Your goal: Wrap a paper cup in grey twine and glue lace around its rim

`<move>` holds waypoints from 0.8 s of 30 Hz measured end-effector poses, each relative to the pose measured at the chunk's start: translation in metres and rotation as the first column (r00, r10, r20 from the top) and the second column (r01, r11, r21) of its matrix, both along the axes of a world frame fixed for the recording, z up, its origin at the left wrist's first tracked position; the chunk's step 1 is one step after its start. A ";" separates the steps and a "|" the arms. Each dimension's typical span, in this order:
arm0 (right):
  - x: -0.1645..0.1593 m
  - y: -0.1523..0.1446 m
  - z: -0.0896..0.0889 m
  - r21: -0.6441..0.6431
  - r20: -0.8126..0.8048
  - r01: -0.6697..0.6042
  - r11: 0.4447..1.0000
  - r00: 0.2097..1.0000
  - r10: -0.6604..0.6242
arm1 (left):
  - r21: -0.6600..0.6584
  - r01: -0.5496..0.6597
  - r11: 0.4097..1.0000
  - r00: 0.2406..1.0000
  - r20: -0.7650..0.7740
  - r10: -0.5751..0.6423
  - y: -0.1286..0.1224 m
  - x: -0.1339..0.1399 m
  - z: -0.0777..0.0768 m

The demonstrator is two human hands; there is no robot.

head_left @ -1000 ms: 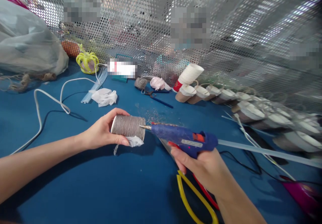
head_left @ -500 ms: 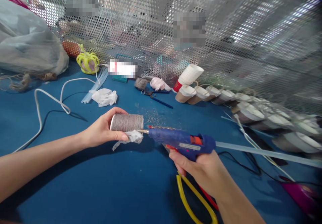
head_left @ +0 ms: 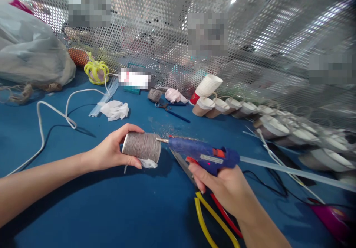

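Observation:
My left hand (head_left: 116,147) is closed around a paper cup (head_left: 141,146) wound with grey-brown string, which lies on its side above the table. Its pale rim faces left, toward my palm. A strip of white cloth (head_left: 148,163) hangs at the underside of the cup near my thumb. My right hand (head_left: 219,183) grips a blue glue gun (head_left: 200,149) with a long clear glue stick (head_left: 278,168) sticking out of its back. The metal nozzle meets or nearly touches the string near the cup's right end. Scissors (head_left: 217,218) with yellow and red handles lie below my right hand.
Blue-handled pliers (head_left: 176,115), a ball of grey string (head_left: 154,95) and crumpled white cloth (head_left: 114,110) lie farther back. Rows of string-wrapped cups (head_left: 271,126) line the right. A stack of white cups (head_left: 208,85) leans near the perforated metal screen (head_left: 155,40). A white cable (head_left: 41,125) loops at left.
The cup has turned in my left hand, bringing the cloth strip underneath. The glue gun's nozzle has shifted from beside the cloth to the string-covered side higher up.

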State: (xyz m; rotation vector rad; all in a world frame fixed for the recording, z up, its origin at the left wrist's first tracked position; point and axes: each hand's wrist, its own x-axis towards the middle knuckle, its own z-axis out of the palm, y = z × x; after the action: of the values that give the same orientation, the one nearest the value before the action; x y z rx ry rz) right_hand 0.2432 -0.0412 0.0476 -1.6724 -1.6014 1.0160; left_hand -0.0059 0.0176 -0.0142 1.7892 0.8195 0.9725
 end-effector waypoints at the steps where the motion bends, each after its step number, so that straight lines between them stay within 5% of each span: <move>1: 0.000 0.000 0.000 -0.004 -0.009 0.006 1.000 1.000 -0.006 | 0.021 0.001 1.000 1.000 -0.010 0.000 0.000 0.000 0.000; 24: -0.001 0.000 0.003 -0.005 0.035 0.053 0.999 0.998 -0.053 | 0.246 -0.013 0.969 0.998 -0.060 0.028 0.005 -0.003 -0.007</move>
State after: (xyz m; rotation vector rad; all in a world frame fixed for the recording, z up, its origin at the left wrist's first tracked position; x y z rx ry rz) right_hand 0.2419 -0.0415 0.0508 -1.7355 -1.5690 0.9711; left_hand -0.0092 0.0226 -0.0211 2.0355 0.7847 1.0737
